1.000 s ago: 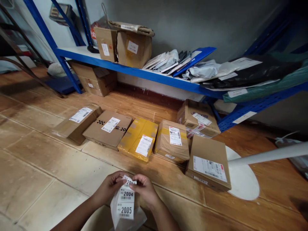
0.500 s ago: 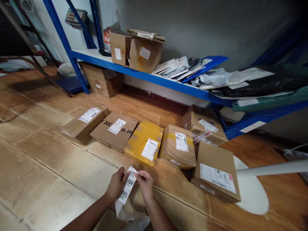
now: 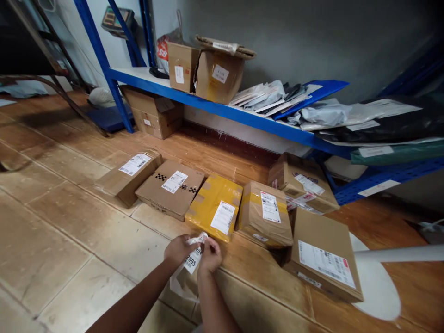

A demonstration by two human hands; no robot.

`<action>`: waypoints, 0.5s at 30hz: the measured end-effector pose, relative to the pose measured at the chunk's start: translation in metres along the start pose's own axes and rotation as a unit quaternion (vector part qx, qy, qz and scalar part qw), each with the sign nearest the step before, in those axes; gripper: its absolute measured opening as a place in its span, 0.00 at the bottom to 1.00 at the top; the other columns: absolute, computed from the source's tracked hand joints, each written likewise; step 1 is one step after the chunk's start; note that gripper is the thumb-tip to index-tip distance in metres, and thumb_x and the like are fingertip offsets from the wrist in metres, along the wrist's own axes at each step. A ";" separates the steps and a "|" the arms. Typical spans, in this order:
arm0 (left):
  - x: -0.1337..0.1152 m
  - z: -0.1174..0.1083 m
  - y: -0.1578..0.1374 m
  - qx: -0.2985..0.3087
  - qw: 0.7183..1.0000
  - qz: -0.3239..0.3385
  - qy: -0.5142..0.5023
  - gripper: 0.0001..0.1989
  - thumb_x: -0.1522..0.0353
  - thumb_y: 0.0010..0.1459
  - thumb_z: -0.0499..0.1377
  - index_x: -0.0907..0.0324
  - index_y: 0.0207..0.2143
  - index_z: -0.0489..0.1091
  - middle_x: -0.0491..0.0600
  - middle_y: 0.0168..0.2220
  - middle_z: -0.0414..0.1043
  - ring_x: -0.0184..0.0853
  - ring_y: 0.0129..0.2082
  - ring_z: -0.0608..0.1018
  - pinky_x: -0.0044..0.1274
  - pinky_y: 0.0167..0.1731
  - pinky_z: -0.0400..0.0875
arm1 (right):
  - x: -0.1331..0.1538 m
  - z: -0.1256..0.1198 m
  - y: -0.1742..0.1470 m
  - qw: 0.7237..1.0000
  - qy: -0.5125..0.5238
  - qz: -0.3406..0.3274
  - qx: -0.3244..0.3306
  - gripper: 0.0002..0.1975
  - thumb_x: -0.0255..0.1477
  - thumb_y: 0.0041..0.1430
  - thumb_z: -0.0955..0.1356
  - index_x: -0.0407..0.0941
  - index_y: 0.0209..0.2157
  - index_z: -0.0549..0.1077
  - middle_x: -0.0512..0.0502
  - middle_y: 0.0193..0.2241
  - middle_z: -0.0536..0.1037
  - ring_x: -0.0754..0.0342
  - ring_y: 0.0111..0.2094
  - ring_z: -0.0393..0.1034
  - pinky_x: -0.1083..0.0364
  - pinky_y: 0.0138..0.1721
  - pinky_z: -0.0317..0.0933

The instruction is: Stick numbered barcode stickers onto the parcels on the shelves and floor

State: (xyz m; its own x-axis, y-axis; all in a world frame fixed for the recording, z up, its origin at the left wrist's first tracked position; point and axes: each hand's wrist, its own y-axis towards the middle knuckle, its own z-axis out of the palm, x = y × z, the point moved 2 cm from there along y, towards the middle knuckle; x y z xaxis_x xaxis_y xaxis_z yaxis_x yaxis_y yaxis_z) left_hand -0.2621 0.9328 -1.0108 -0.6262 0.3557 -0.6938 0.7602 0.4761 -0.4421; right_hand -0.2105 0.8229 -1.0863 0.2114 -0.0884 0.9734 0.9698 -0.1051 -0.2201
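- Down near the floor, the left hand (image 3: 179, 249) and the right hand (image 3: 210, 254) meet over a strip of numbered stickers (image 3: 193, 260); the printed number 2005 can be read on it.
- Left-hand fingers are pinched narrow on the strip's upper left edge, while the right-hand fingers are pinched on its top end, where a sticker curls away from the white backing paper (image 3: 180, 286) (the backing hangs loose below both hands).
- Just beyond the hands lies a yellow-taped parcel (image 3: 215, 206) with a white shipping label, close to the strip but not touching it.
- Beside it in a row on the tiled floor (image 3: 69, 240) lie a flat carton with a checkered band (image 3: 171, 187), a long brown box (image 3: 132, 173) to the left, and a brown taped parcel (image 3: 265, 212) to the right.
- Farther right, a larger flat carton (image 3: 324, 252) rests against a white round base (image 3: 378, 286).
- Behind them, a blue shelf (image 3: 222, 110) carries two open cartons (image 3: 208, 69) and a heap of mailer bags (image 3: 312, 111).
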 end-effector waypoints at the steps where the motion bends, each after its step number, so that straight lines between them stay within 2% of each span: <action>1: 0.002 0.001 0.000 0.005 1.000 0.000 0.001 0.14 0.56 0.46 0.58 0.58 0.23 0.69 0.49 0.20 0.71 0.37 0.23 0.73 0.23 0.22 0.55 | -0.003 0.000 0.004 0.999 -0.005 -0.001 -0.039 0.17 0.46 0.44 0.68 0.47 0.25 0.71 0.44 0.24 0.77 0.45 0.31 0.69 0.46 0.37 0.61; 3: 0.009 0.002 -0.001 0.010 1.000 0.001 -0.010 0.13 0.57 0.46 0.57 0.58 0.20 0.68 0.49 0.19 0.71 0.37 0.23 0.73 0.23 0.21 0.55 | -0.008 0.000 0.010 0.993 -0.016 -0.004 -0.115 0.16 0.46 0.43 0.68 0.48 0.23 0.69 0.46 0.21 0.75 0.46 0.29 0.68 0.47 0.34 0.60; 4: 0.014 0.004 -0.002 0.013 1.000 0.002 -0.024 0.14 0.56 0.46 0.56 0.58 0.20 0.67 0.49 0.19 0.70 0.37 0.22 0.73 0.23 0.21 0.55 | -0.009 0.001 0.012 0.991 -0.018 -0.006 -0.133 0.15 0.46 0.42 0.69 0.48 0.22 0.68 0.47 0.20 0.75 0.46 0.27 0.68 0.48 0.33 0.60; 9: 0.036 0.012 -0.012 0.045 0.989 0.004 -0.138 0.22 0.49 0.44 0.52 0.60 0.22 0.66 0.48 0.20 0.71 0.36 0.21 0.73 0.23 0.21 0.61 | -0.007 0.003 0.007 0.986 -0.021 -0.009 -0.164 0.14 0.45 0.42 0.69 0.50 0.20 0.65 0.47 0.18 0.73 0.45 0.27 0.68 0.48 0.29 0.60; 12: 0.040 0.012 -0.021 0.051 0.982 0.002 -0.184 0.24 0.47 0.43 0.54 0.61 0.22 0.66 0.48 0.19 0.71 0.35 0.20 0.72 0.23 0.21 0.61 | 0.003 0.006 -0.001 0.987 -0.026 -0.001 -0.158 0.17 0.47 0.45 0.67 0.51 0.17 0.61 0.46 0.17 0.72 0.45 0.27 0.68 0.48 0.30 0.60; 15: 0.040 0.008 -0.027 0.044 0.975 -0.004 -0.220 0.25 0.46 0.42 0.56 0.61 0.21 0.65 0.47 0.17 0.69 0.33 0.18 0.70 0.22 0.20 0.60 | 0.017 0.011 -0.007 0.996 -0.024 0.003 -0.083 0.17 0.46 0.43 0.69 0.49 0.17 0.65 0.46 0.20 0.75 0.47 0.29 0.70 0.49 0.34 0.62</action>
State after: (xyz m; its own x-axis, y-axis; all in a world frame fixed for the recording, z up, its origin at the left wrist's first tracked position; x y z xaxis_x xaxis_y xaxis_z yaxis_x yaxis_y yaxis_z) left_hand -0.3058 0.9277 -1.0316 -0.5117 -0.0358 -0.8584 0.7801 0.3992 -0.4817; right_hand -0.2125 0.8335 -1.0673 0.2260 -0.0419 0.9732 0.9362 -0.2668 -0.2289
